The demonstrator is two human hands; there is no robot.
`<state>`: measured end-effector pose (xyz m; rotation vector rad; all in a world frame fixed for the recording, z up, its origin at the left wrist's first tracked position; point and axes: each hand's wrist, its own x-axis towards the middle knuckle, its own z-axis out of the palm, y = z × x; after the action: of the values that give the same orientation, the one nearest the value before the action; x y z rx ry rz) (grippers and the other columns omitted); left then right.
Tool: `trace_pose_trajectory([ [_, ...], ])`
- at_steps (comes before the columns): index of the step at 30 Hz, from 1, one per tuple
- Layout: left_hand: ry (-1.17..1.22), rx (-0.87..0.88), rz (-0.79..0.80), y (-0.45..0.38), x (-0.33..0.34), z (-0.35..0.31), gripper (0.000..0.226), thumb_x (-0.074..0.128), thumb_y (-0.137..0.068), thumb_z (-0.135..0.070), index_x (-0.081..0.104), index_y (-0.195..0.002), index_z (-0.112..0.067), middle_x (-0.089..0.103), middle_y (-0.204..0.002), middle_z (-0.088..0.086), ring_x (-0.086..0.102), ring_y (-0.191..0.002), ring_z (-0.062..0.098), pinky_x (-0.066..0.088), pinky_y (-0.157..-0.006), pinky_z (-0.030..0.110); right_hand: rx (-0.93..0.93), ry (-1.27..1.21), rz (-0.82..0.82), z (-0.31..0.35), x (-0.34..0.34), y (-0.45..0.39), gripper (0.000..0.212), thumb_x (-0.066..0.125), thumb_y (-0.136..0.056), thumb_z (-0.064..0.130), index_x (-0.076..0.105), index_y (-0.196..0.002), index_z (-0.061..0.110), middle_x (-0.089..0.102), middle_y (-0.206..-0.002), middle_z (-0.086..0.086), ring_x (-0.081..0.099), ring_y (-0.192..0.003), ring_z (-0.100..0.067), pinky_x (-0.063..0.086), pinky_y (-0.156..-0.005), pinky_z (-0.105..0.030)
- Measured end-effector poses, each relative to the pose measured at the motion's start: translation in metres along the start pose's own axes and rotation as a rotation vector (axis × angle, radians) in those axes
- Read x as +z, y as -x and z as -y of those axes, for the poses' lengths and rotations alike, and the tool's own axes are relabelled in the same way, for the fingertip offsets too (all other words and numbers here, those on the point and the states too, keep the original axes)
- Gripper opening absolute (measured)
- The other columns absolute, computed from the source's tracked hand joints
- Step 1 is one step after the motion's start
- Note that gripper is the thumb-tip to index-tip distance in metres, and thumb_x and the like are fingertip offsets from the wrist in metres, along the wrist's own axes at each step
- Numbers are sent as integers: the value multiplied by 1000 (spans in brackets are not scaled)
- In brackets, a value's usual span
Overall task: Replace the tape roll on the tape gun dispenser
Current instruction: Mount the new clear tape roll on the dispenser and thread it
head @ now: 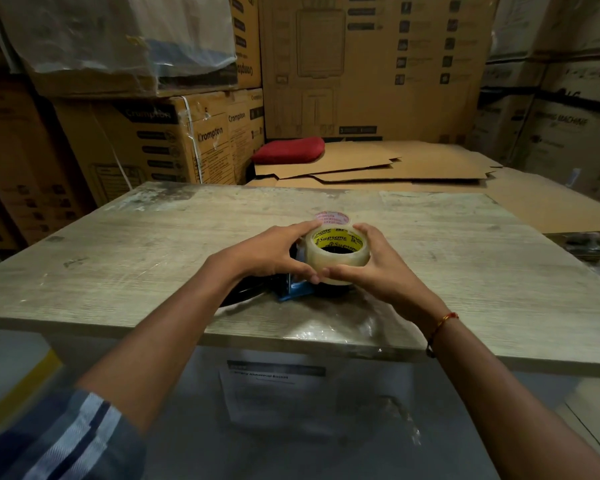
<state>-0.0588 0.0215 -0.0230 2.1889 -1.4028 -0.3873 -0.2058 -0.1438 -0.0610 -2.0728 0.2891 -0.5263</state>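
Both hands cupped around clear tape roll [336,252] at table [118,271] centre: left hand [274,252] at 9 o'clock, right hand [368,265] at 3, fingers curled, gripping rim. Core hole facing up. Tape gun dispenser [291,291] beneath, blue frame toward 7 o'clock.

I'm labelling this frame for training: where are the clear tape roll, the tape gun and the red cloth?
clear tape roll [338,259]: head view, outer clear side.
tape gun [296,292]: head view, blue frame under the roll.
red cloth [290,149]: head view, top middle.
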Motion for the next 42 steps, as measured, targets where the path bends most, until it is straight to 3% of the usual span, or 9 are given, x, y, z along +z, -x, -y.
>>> trace_pose_trajectory([
  [6,46,15,-59,2,7,7,96,81,-80,-35,24,-157,-30,43,-154,-4,45,-134,13,38,-111,30,-15,-24,-18,-2,3,5,99,90,-66,37,33,-145,25,44,-139,1,52,-122,-14,51,-100,-28],
  [10,58,19,-80,2,8,8,98,84,-75,-36,27,-155,-35,50,-146,-4,52,-125,15,45,-109,41,-58,-12,-42,-3,7,11,87,89,-68,37,33,-135,35,42,-134,6,50,-120,-11,45,-90,-15],
  [16,58,19,-88,3,7,6,94,85,-74,-30,32,-151,-37,54,-140,-3,56,-116,14,51,-101,40,-75,-12,-70,-3,11,17,99,90,-65,41,31,-145,28,40,-134,9,48,-119,-7,44,-86,-12],
  [22,42,-2,-61,2,4,3,93,84,-76,-31,31,-152,-35,54,-138,-2,56,-115,14,50,-102,41,-71,14,-69,3,8,14,88,90,-64,41,36,-132,32,43,-129,8,51,-112,-4,45,-79,-9],
  [27,-170,-12,10,-2,5,-1,92,85,-67,-48,42,-147,-31,56,-137,-6,53,-120,16,45,-104,43,-31,24,-50,-10,17,18,101,89,-52,56,45,-136,23,48,-127,6,55,-112,-6,49,-87,-18],
  [30,-274,-17,12,-5,6,-2,92,84,-67,-51,44,-146,-29,58,-138,-5,52,-124,18,42,-106,43,-34,47,-52,-14,19,18,94,90,-53,54,47,-132,26,49,-122,8,54,-109,-3,47,-85,-16],
  [34,-316,-23,17,-5,6,-4,92,83,-67,-54,43,-147,-31,58,-139,-5,52,-125,20,42,-105,43,-13,66,-44,-15,16,15,89,91,-53,52,48,-128,29,50,-120,9,56,-109,-8,52,-91,-27],
  [39,-339,-27,-30,-3,10,0,96,78,-64,-64,42,-147,-33,60,-134,-5,52,-120,19,45,-100,43,-12,109,-32,-12,14,16,84,89,-54,55,49,-123,31,54,-119,6,57,-108,-10,53,-89,-28],
  [42,-182,6,-116,10,9,3,96,78,-67,-62,40,-150,-31,51,-142,-4,39,-129,16,40,-109,46,3,127,-34,-11,14,17,91,84,-50,62,51,-128,28,57,-119,7,60,-108,-13,56,-90,-33],
])
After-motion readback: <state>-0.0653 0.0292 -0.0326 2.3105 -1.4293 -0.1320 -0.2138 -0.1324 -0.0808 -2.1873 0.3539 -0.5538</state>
